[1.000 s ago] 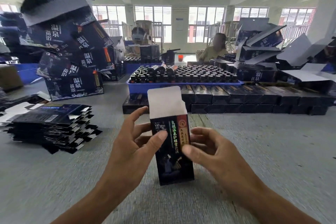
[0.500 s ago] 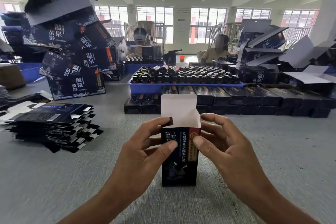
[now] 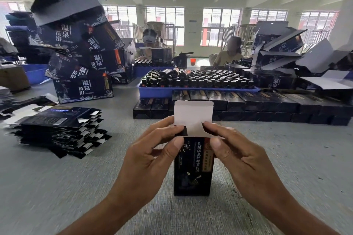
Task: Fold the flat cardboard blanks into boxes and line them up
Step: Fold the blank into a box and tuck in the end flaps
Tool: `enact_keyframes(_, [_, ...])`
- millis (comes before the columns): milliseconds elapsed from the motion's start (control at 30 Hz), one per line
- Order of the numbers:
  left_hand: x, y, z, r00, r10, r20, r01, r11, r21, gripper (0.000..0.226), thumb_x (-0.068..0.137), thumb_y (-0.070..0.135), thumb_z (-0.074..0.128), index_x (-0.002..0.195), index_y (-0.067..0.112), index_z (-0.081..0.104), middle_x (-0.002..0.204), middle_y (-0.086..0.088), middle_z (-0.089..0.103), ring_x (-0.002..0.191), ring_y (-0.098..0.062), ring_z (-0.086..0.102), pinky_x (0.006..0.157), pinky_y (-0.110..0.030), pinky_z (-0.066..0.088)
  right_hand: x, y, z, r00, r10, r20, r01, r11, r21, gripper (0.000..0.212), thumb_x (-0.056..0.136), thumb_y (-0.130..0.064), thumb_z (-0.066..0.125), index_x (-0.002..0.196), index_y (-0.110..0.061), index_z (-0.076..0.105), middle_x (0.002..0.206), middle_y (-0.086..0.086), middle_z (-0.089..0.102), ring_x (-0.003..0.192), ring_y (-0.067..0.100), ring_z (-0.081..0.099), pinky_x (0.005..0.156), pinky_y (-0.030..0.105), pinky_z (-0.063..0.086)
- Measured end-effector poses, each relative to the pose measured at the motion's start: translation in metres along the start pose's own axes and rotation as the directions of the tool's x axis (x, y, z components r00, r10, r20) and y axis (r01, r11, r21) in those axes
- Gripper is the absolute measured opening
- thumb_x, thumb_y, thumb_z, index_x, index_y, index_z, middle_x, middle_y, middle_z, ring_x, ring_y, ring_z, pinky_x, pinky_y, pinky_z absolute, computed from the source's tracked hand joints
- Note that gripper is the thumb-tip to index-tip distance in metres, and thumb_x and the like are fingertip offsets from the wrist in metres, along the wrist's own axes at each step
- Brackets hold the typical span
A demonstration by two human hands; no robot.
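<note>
The box (image 3: 193,166) stands upright on the bench (image 3: 286,158) at the centre of the view, its dark printed face toward the wearer and its white lid flap (image 3: 193,114) standing straight up, not yet tucked. The left hand (image 3: 150,158) pinches the top at the 9 o'clock corner, thumb on the front face and forefinger curled over a small dark side flap (image 3: 183,131). The right hand (image 3: 238,154) does the same at the 3 o'clock corner, its fingers bent onto the rim and the thumb pressed to the front panel.

The risk lies in the order of folding. If the lid flap comes down before both side flaps are pushed inside, the tuck tongue will likely jam or crease. The right side flap is hidden behind the fingers, so whether it is already in cannot be told. Pressing hard on the thin walls could also buckle the front panel, or tip the tall, narrow box over.

At 12 o'clock, just beyond, lies a row of finished boxes (image 3: 248,105), with a blue tray (image 3: 191,91) of dark bottles (image 3: 200,80) behind it. A careless push forward could knock that row out of line. At 9 o'clock a stack of flat blanks (image 3: 57,128) waits, with a leaning pile of larger cartons (image 3: 76,53) at 10 o'clock.
</note>
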State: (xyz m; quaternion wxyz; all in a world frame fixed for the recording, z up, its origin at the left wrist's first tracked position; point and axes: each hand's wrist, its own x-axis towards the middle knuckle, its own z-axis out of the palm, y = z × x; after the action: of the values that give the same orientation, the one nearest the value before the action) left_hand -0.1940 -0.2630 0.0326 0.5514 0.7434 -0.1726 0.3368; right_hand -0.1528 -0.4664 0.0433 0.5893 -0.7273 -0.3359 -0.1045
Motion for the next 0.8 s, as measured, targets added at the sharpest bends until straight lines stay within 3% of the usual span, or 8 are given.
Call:
enact_keyframes(133, [-0.001,0.003,0.000,1.000,0.021,0.001,-0.021,1.000,0.017,0.026,0.092,0.039,0.060,0.116,0.037,0.070,0.134,0.023,0.059,0.129,-0.003,0.055,0.087,-0.015,0.053,0.001,-0.001,0.000,1.000,-0.014,-0.017,0.013,0.999,-0.046,0.034,0.095,-0.047,0.050,0.125,-0.043,0.066,0.126,-0.021,0.065,0.123,0.001,0.059,0.097,0.030,0.054])
enact_keyframes(333, [0.001,0.009,-0.001,0.999,0.039,-0.005,-0.038,0.996,0.085,0.023,0.093,0.026,0.065,0.114,0.031,0.071,0.125,0.022,0.063,0.117,-0.001,0.062,0.079,-0.013,0.054,0.002,-0.005,0.000,0.992,-0.106,-0.070,0.100,0.991,-0.091,0.028,0.093,-0.037,0.056,0.116,-0.037,0.072,0.136,-0.033,0.056,0.129,-0.009,0.050,0.102,0.011,0.042])
enact_keyframes(567, [0.001,0.012,-0.002,1.000,0.022,0.017,-0.024,0.996,0.086,0.023,0.094,0.026,0.061,0.115,0.024,0.070,0.127,0.015,0.065,0.115,-0.010,0.065,0.079,-0.014,0.054,0.001,-0.009,0.001,0.993,-0.067,-0.098,0.073,0.995,0.061,0.011,0.088,-0.030,0.063,0.098,-0.034,0.068,0.124,-0.021,0.068,0.112,0.003,0.067,0.093,0.019,0.053])
enact_keyframes(667, [0.001,0.012,-0.002,1.000,0.005,0.024,-0.007,0.998,0.070,0.020,0.098,0.025,0.062,0.116,0.026,0.071,0.128,0.015,0.064,0.116,-0.010,0.065,0.079,-0.014,0.054,0.000,-0.009,0.001,0.994,-0.044,-0.105,0.054,0.994,0.093,0.017,0.088,-0.037,0.067,0.104,-0.038,0.062,0.125,-0.020,0.069,0.117,0.005,0.065,0.092,0.021,0.056])
enact_keyframes(800, [0.000,0.016,-0.003,0.999,-0.028,0.016,0.027,1.000,0.001,0.026,0.095,0.040,0.059,0.111,0.027,0.075,0.127,0.012,0.066,0.119,-0.014,0.063,0.082,-0.023,0.058,-0.001,-0.013,0.002,0.990,-0.076,-0.119,0.084,0.994,0.066,0.023,0.093,-0.040,0.064,0.116,-0.042,0.066,0.121,-0.018,0.070,0.115,0.002,0.065,0.087,0.011,0.051])
